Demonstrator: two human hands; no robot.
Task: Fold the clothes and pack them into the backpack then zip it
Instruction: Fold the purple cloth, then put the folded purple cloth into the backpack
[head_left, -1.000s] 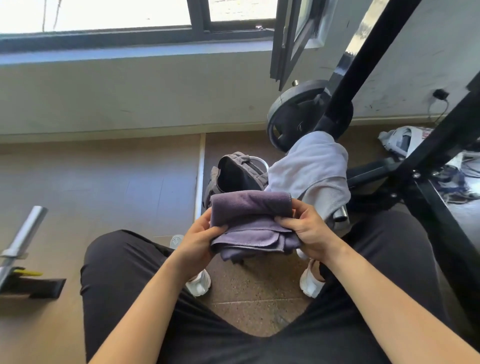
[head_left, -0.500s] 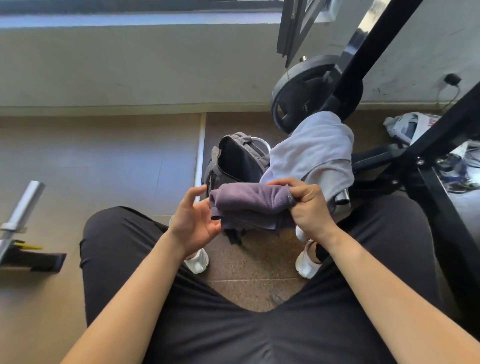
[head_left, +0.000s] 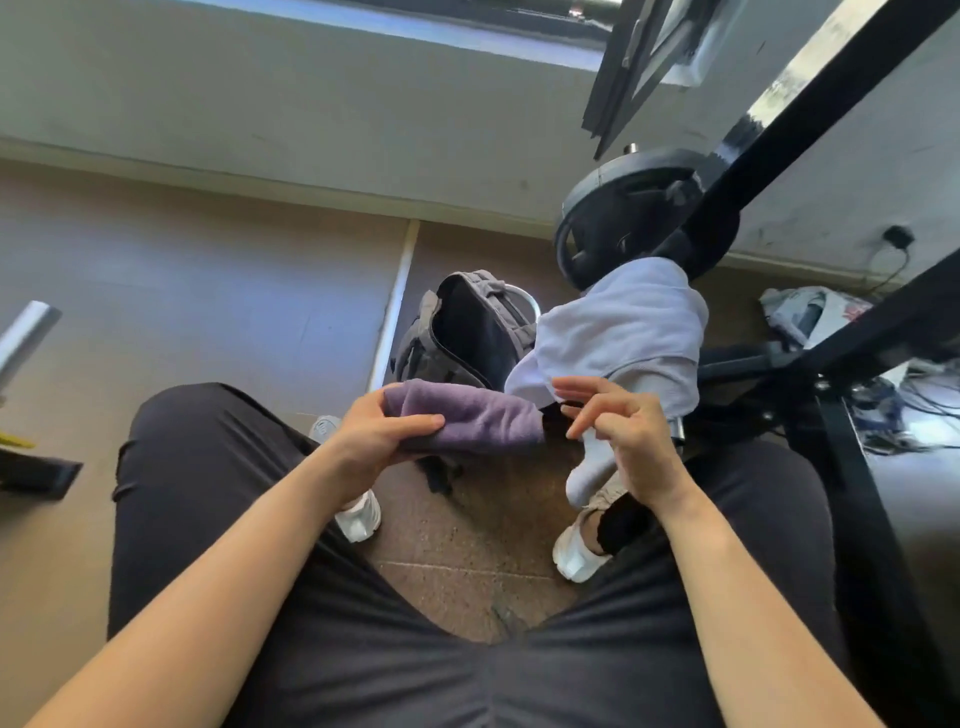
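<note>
A folded purple cloth (head_left: 483, 421) hangs in the air above the floor between my knees. My left hand (head_left: 384, 441) grips its left end, thumb on top. My right hand (head_left: 618, 431) is just off the cloth's right end, fingers loosely spread and holding nothing. A grey backpack (head_left: 467, 332) stands open on the floor right behind the cloth, its dark inside showing. A pale lilac garment (head_left: 623, 332) is draped over a black frame bar to the right of the backpack.
A black weight plate (head_left: 623, 218) leans by the wall behind the garment. Black frame bars (head_left: 857, 467) run along my right side. A metal bar (head_left: 26, 332) lies at far left. My white shoes (head_left: 358, 519) stand on the speckled floor.
My right hand has let go of the purple cloth and drawn slightly right. My left hand has closed on the cloth's left end. The cloth is now a tighter roll, nearer the backpack.
</note>
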